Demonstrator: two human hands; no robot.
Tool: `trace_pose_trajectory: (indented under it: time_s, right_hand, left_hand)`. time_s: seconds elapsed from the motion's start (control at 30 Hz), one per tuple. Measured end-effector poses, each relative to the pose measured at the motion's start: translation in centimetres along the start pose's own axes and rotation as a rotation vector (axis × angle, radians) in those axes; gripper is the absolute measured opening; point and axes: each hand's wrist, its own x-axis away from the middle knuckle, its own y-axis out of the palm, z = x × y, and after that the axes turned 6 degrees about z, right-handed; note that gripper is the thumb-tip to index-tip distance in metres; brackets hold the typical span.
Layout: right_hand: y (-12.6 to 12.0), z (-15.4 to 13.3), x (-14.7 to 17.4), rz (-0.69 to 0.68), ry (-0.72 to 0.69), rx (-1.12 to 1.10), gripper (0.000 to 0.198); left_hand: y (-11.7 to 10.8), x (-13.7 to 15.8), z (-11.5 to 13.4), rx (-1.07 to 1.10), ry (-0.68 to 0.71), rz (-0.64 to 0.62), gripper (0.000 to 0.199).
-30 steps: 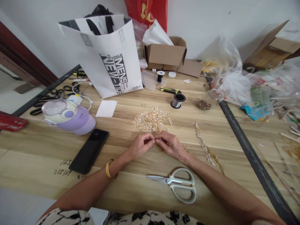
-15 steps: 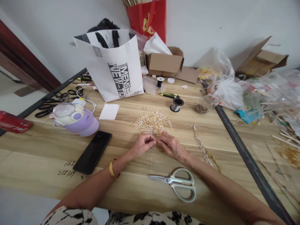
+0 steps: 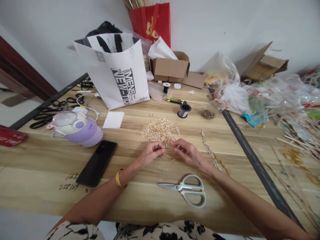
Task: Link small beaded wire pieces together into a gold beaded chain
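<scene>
A heap of small gold and clear beads [image 3: 160,130] lies on the wooden table, just beyond both hands. My left hand [image 3: 151,153] is closed in a pinch at the near side of the heap. From its fingertips runs a thin strand [image 3: 169,159] with tiny gold bits on it; whether it is wire or thread I cannot tell. My right hand [image 3: 187,152] is a short way to the right, its fingers bent together at the heap's edge. Whatever they pinch is too small to make out. Scissors [image 3: 192,190] with pale handles lie nearer to me, and beaded strands [image 3: 212,151] lie to the right.
A black phone [image 3: 97,163] and a purple-and-cream bottle [image 3: 78,128] are on the left. Behind the beads stand a wire spool [image 3: 184,110], a cutter knife [image 3: 175,100] and a white bag [image 3: 117,73]. Plastic bags [image 3: 233,96] and sticks crowd the right side.
My hands, whose fingertips met before, are now apart, with the right hand a little to the right. The thin strand shows more clearly between them. The whole view has shifted slightly.
</scene>
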Motion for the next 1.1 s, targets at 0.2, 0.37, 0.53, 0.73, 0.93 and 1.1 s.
trace_pose_trajectory:
  time_s: [0.2,0.37,0.53,0.73,0.93,1.1]
  right_hand:
    - [-3.3,-1.5,4.9,0.128,-0.070,0.269,0.048]
    - [-3.9,-3.1,8.6,0.008,-0.142,0.347,0.040]
    - [-2.5,-4.4,10.4,-0.330,-0.080,0.462,0.039]
    - [-0.8,-4.7,10.8,-0.408,-0.028,0.632,0.067]
    - [-1.9,-5.3,10.3,-0.478,0.123,0.422,0.062]
    - [-3.9,-4.6,10.3,-0.393,0.441,-0.178,0.043]
  left_hand:
    - [0.0,0.1,0.2,0.022,-0.021,0.010,0.029]
    - [0.0,0.1,0.4,0.030,-0.043,0.017,0.029]
    - [0.0,0.1,0.4,0.048,-0.058,0.020,0.030]
    - [0.1,0.1,0.5,0.061,-0.071,0.028,0.031]
    - [0.1,0.1,0.8,0.075,-0.090,0.038,0.029]
    - [0.2,0.2,0.9,0.086,-0.093,0.049,0.027]
